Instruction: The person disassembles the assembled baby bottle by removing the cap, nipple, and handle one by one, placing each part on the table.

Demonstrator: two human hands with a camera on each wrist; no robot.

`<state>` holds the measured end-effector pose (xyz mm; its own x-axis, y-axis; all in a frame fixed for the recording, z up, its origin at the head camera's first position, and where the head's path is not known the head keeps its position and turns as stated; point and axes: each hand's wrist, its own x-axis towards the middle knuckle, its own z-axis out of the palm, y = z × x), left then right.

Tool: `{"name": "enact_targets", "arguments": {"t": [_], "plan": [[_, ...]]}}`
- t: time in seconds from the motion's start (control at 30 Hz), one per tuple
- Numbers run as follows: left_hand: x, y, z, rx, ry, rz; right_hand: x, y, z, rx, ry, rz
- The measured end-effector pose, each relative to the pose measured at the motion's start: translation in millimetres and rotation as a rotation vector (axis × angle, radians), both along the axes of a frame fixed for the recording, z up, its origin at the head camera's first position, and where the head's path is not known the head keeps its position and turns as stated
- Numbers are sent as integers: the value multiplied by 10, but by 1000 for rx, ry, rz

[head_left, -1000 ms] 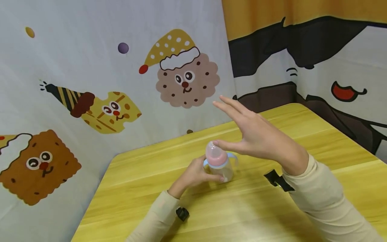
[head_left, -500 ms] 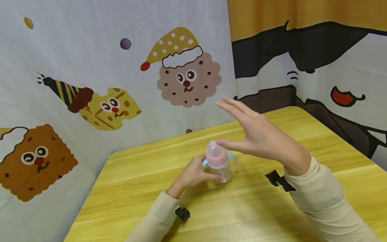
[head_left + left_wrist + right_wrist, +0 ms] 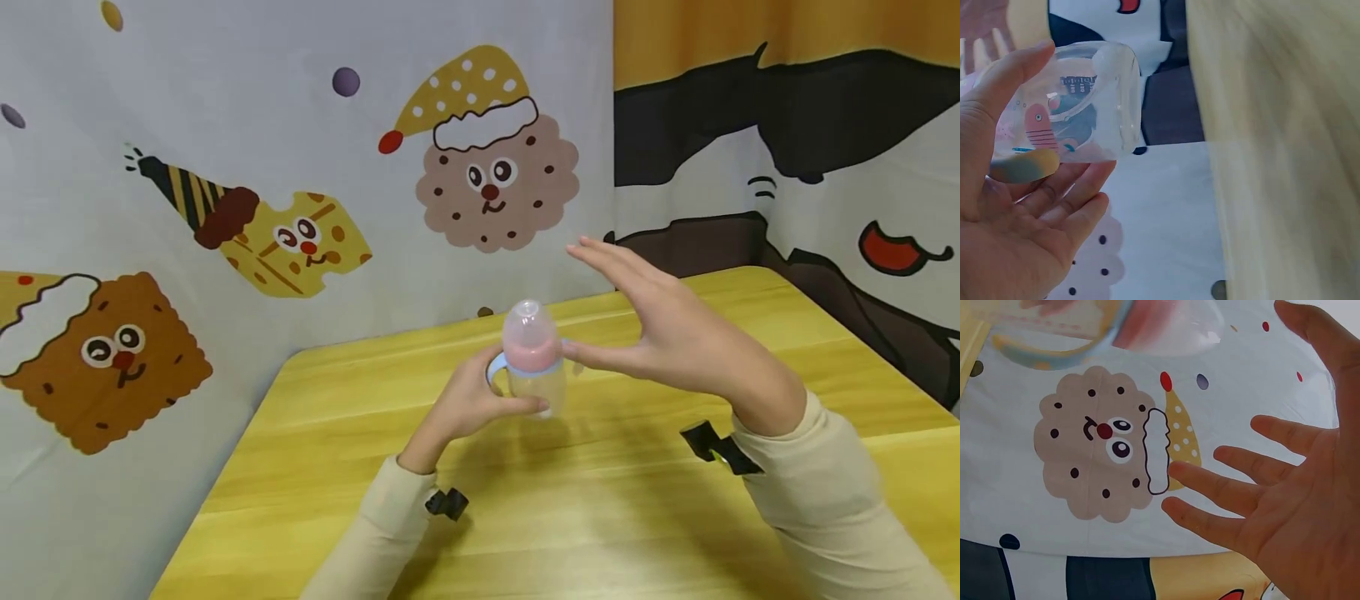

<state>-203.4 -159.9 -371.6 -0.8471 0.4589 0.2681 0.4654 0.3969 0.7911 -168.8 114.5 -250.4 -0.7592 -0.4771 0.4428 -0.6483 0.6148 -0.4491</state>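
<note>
A clear baby bottle [image 3: 534, 354] with a pink collar, a see-through cap and light blue handles hangs upright above the table in the head view. My left hand [image 3: 471, 396] grips it from the left side, thumb across the front of its body. In the left wrist view the bottle [image 3: 1100, 103] shows its printed picture and its base, free of the tabletop. My right hand [image 3: 671, 337] is spread to the right of the bottle, fingers straight and holding nothing. Its thumb tip looks close to the right handle; the right wrist view has the bottle [image 3: 1169, 325] apart from that hand.
The wood-patterned table [image 3: 337, 450] stretches under both arms. Behind it hangs a white cloth [image 3: 285, 100] with cartoon biscuits, and at the right a second cartoon cloth [image 3: 825, 167]. Black clips [image 3: 447, 503] sit at both wrists.
My left hand has raised the bottle off the table, and it has tilted more upright. My right hand has stayed spread beside it. The head view has shifted slightly.
</note>
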Motion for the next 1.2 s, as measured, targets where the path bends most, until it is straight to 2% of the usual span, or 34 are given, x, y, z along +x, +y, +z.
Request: {"name": "enact_targets", "arguments": {"t": [0.13,0.37,0.57,0.73,0.83,0.97,1.2], "plan": [[44,-16,116,8,55,-22,20,-5,4,-34,-9,34],[275,21,291,-25,126,-7,20,-35,-52,-27,-4,116],[413,-30,452,-3,124,56,20,-19,-35,-14,57,136],[442,-110,542,4,144,86,16,-17,-6,-2,102,151],[445,-137,579,12,173,84,-1,-29,3,-2,134,165],[433,-166,618,4,185,73,-3,-42,19,2,128,159],[421,-198,595,27,123,38,25,-78,-27,4,101,160]]}}
